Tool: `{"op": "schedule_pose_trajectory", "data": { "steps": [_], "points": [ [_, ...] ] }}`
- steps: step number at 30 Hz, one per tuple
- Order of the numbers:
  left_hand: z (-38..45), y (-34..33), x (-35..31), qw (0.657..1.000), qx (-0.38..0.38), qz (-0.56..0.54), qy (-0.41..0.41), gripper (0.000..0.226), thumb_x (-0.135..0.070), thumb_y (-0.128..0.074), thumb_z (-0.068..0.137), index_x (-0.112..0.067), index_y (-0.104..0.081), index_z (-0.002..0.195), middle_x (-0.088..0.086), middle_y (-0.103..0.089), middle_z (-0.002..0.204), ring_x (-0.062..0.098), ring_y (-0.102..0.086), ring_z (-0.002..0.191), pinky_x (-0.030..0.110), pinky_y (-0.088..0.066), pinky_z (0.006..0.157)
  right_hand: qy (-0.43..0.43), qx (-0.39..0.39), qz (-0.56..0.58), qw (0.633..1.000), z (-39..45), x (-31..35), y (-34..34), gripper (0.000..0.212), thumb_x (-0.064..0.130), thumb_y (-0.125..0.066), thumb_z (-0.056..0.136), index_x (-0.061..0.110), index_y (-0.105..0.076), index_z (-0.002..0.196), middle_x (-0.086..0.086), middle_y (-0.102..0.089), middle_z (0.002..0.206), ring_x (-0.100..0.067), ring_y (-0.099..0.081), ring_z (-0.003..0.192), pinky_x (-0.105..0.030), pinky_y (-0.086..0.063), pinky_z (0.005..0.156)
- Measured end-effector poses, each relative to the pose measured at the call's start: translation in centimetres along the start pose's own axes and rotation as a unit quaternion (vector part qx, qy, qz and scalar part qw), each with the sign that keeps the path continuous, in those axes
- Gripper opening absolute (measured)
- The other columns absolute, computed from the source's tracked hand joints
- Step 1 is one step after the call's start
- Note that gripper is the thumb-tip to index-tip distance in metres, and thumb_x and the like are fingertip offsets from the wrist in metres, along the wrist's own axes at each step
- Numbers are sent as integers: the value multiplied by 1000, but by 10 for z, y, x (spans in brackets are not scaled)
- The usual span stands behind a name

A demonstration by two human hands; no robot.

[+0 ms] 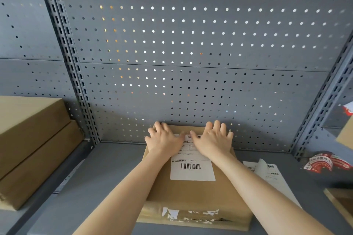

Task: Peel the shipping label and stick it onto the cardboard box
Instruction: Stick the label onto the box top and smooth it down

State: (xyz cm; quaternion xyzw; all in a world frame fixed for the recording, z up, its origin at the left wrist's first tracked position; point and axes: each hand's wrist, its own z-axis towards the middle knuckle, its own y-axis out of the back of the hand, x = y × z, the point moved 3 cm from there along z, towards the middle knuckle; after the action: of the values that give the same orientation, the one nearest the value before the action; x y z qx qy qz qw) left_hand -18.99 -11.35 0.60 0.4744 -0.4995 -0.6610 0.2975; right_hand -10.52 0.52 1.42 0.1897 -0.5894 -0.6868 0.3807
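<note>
A brown cardboard box [191, 194] lies flat on the grey shelf in front of me. A white shipping label [193, 170] with barcodes lies on its top face. My left hand [164, 138] rests flat with fingers spread on the label's far left part. My right hand [214, 139] lies flat on the far right part. Both palms press down near the box's far edge, and they hide the label's upper corners. Neither hand holds anything.
Two stacked cardboard boxes [32, 147] stand at the left. A label backing sheet [271, 175] lies right of the box. A red-and-white tape roll [326, 164] sits at far right, with another box corner [342, 204] below it. A grey pegboard wall [191, 44] closes the back.
</note>
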Motion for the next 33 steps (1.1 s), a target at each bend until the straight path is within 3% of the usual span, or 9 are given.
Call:
{"op": "schedule_pose_trajectory", "data": {
  "steps": [12,19,23,26,33],
  "points": [
    [-1,6,7,999,16,-23,-24,51,-41,-28,98,-7,-37,134,10,-30,146,34,-29,132,47,-31,103,15,9,34,999,-2,-13,2,33,35,-32,98,14,-45,120,-6,-43,129,-26,-35,122,-39,-31,95],
    [-2,7,9,999,12,-40,-28,39,-22,-29,97,-7,-41,131,9,-31,146,35,-31,131,46,-33,101,22,10,47,999,-4,-15,5,27,19,-39,94,13,-46,120,-6,-44,128,-26,-35,122,-37,-31,94],
    [-4,6,9,998,-3,-56,-39,47,-29,-28,97,-4,-39,135,11,-34,147,31,-27,137,43,-27,109,21,30,58,998,-8,-12,8,37,31,-33,98,11,-47,126,-7,-42,135,-26,-34,127,-39,-30,102],
    [-10,2,6,998,8,-36,-55,60,-39,-27,96,-2,-27,144,13,-20,157,26,-9,147,42,-11,119,12,47,59,997,-14,-9,7,51,43,-29,97,8,-46,130,-9,-42,139,-27,-32,131,-41,-28,106],
    [-27,0,0,998,22,12,-52,88,-64,-23,89,-3,-6,151,14,-1,161,22,5,149,38,0,120,3,47,12,999,-27,-3,2,83,67,-26,89,2,-35,141,-12,-40,142,-29,-31,132,-39,-24,110]
  ]
}}
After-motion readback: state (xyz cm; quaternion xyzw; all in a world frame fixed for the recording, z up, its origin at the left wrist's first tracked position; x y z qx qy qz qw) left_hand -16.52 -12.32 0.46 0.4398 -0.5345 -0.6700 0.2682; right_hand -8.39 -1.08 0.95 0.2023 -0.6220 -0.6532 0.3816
